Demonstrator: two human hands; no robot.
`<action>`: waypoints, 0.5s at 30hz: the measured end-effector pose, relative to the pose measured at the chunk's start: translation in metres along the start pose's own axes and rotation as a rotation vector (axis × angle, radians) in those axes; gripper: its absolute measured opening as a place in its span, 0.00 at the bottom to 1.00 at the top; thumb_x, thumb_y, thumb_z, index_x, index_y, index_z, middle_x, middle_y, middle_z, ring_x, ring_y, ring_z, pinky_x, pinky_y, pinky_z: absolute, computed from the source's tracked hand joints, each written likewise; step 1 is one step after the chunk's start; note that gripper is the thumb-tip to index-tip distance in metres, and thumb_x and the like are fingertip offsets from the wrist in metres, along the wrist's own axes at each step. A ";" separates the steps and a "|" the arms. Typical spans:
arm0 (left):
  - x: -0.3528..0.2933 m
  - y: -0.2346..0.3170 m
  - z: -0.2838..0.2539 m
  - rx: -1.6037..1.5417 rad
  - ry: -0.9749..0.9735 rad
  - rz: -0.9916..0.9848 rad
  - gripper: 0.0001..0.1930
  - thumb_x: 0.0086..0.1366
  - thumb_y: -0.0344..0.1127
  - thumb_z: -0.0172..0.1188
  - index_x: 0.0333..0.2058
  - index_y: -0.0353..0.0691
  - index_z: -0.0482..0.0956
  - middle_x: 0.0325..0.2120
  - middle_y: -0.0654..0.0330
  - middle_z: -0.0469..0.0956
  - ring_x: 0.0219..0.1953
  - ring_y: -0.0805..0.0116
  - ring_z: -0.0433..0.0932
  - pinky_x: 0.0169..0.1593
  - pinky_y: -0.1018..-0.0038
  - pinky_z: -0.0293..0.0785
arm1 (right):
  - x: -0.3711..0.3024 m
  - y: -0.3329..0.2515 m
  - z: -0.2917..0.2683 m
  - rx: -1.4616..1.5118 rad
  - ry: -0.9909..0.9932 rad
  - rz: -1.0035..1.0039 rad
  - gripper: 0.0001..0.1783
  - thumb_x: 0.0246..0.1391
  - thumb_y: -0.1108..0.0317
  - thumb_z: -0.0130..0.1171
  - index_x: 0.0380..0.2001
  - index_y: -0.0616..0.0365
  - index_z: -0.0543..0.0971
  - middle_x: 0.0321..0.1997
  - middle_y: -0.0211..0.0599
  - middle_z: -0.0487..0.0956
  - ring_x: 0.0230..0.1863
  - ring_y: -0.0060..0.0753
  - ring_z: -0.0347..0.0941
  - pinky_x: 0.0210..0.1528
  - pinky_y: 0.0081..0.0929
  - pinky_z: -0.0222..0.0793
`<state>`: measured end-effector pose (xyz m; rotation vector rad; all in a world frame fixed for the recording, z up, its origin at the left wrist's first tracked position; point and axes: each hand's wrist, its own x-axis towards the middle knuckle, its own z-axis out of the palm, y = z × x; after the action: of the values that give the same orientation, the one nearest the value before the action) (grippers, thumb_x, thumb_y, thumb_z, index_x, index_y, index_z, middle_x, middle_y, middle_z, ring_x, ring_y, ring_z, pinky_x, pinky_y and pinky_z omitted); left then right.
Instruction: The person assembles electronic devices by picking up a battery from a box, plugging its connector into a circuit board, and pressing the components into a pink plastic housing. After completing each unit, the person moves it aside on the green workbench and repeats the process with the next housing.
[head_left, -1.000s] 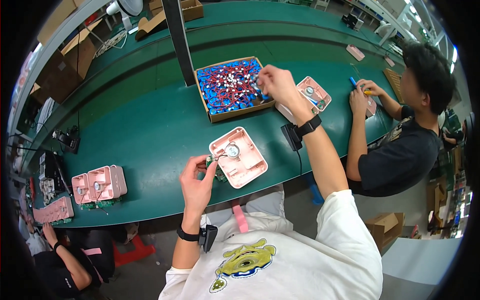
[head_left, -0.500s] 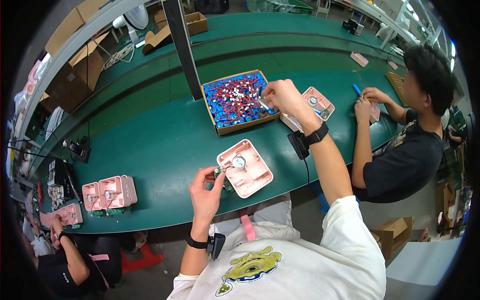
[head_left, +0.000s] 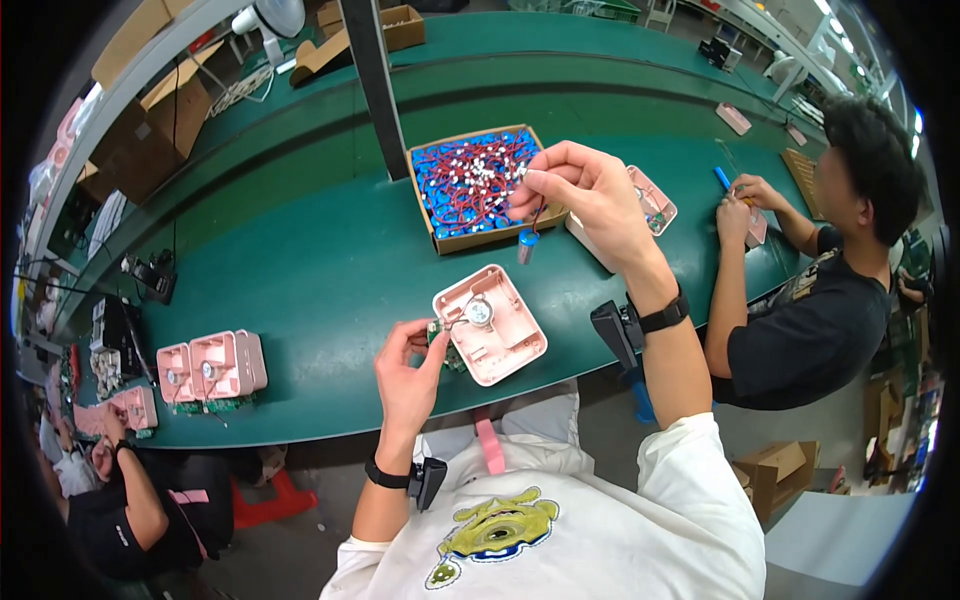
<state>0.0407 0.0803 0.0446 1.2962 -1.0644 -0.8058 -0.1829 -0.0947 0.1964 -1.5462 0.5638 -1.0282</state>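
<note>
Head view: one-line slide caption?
Right hand lifts a wired blue cylinder from the cardboard box; left hand steadies pink housing.

A long green workbench (head_left: 300, 270) runs across the room. On it, the cardboard box (head_left: 480, 185) of blue parts with red wires sits mid-bench. Just toward the near edge from the box lies an open pink casing (head_left: 492, 325). Far to the left of the box, near that same edge, two more pink casings (head_left: 212, 366) lie side by side. Right of the box rests another pink casing (head_left: 648, 205).
</note>
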 end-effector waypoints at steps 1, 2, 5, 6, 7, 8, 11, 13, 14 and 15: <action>0.000 0.002 0.001 -0.010 0.000 0.000 0.11 0.67 0.21 0.68 0.47 0.30 0.80 0.38 0.62 0.81 0.40 0.78 0.79 0.45 0.80 0.76 | -0.005 -0.002 0.004 -0.002 -0.014 0.019 0.08 0.69 0.75 0.60 0.46 0.70 0.79 0.39 0.47 0.87 0.39 0.34 0.87 0.45 0.29 0.84; 0.000 0.005 0.003 -0.021 0.001 -0.001 0.11 0.67 0.21 0.68 0.47 0.30 0.80 0.39 0.62 0.81 0.40 0.78 0.79 0.46 0.80 0.76 | -0.009 -0.003 0.009 -0.004 -0.029 0.039 0.08 0.69 0.75 0.60 0.46 0.70 0.79 0.38 0.46 0.86 0.38 0.34 0.87 0.44 0.28 0.84; 0.000 0.005 0.004 -0.046 0.018 -0.024 0.12 0.68 0.22 0.68 0.47 0.30 0.79 0.39 0.62 0.81 0.41 0.78 0.79 0.46 0.80 0.76 | -0.023 0.000 0.024 -0.015 -0.068 0.077 0.07 0.70 0.74 0.59 0.45 0.69 0.78 0.36 0.43 0.86 0.36 0.32 0.86 0.42 0.27 0.83; 0.003 0.005 0.006 -0.063 0.014 -0.026 0.12 0.68 0.22 0.68 0.47 0.29 0.79 0.40 0.62 0.82 0.41 0.78 0.79 0.46 0.80 0.77 | -0.026 0.000 0.027 -0.034 -0.074 0.077 0.07 0.70 0.74 0.59 0.45 0.69 0.78 0.36 0.42 0.85 0.35 0.31 0.85 0.41 0.27 0.83; 0.004 0.005 0.007 -0.081 0.011 -0.027 0.12 0.68 0.22 0.68 0.48 0.29 0.79 0.40 0.62 0.82 0.41 0.77 0.79 0.46 0.80 0.77 | -0.029 0.002 0.031 -0.053 -0.080 0.076 0.07 0.71 0.74 0.58 0.45 0.69 0.78 0.35 0.41 0.85 0.34 0.30 0.85 0.40 0.26 0.82; 0.004 0.004 0.008 -0.081 0.023 -0.035 0.12 0.68 0.22 0.68 0.48 0.29 0.79 0.40 0.62 0.82 0.41 0.77 0.79 0.46 0.80 0.77 | -0.032 0.004 0.035 -0.050 -0.092 0.084 0.07 0.71 0.74 0.58 0.45 0.69 0.78 0.35 0.41 0.85 0.34 0.30 0.85 0.40 0.26 0.82; 0.002 0.003 0.009 -0.092 0.031 -0.039 0.12 0.68 0.23 0.68 0.48 0.29 0.78 0.40 0.61 0.82 0.41 0.77 0.79 0.46 0.79 0.77 | -0.038 0.010 0.047 -0.128 -0.058 0.066 0.06 0.72 0.74 0.56 0.45 0.68 0.77 0.34 0.40 0.84 0.33 0.28 0.84 0.39 0.25 0.81; 0.002 0.004 0.009 -0.091 0.033 -0.045 0.12 0.68 0.23 0.68 0.48 0.29 0.78 0.40 0.61 0.82 0.41 0.77 0.79 0.46 0.79 0.77 | -0.039 0.014 0.051 -0.161 -0.060 0.050 0.06 0.72 0.75 0.56 0.45 0.68 0.77 0.34 0.40 0.84 0.34 0.27 0.84 0.39 0.25 0.81; 0.001 0.004 0.009 -0.090 0.031 -0.048 0.12 0.69 0.23 0.68 0.48 0.29 0.78 0.40 0.61 0.82 0.41 0.77 0.79 0.46 0.79 0.77 | -0.040 0.017 0.052 -0.196 -0.057 0.031 0.06 0.72 0.75 0.55 0.45 0.68 0.76 0.34 0.40 0.84 0.34 0.27 0.84 0.39 0.25 0.81; 0.001 0.005 0.008 -0.090 0.027 -0.050 0.12 0.69 0.23 0.68 0.48 0.30 0.78 0.40 0.61 0.82 0.41 0.77 0.79 0.46 0.79 0.78 | -0.040 0.019 0.053 -0.231 -0.053 0.011 0.06 0.73 0.75 0.54 0.46 0.67 0.76 0.34 0.39 0.84 0.34 0.27 0.84 0.39 0.24 0.81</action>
<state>0.0326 0.0772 0.0488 1.2588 -0.9670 -0.8619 -0.1548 -0.0389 0.1670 -1.7652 0.6714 -0.9364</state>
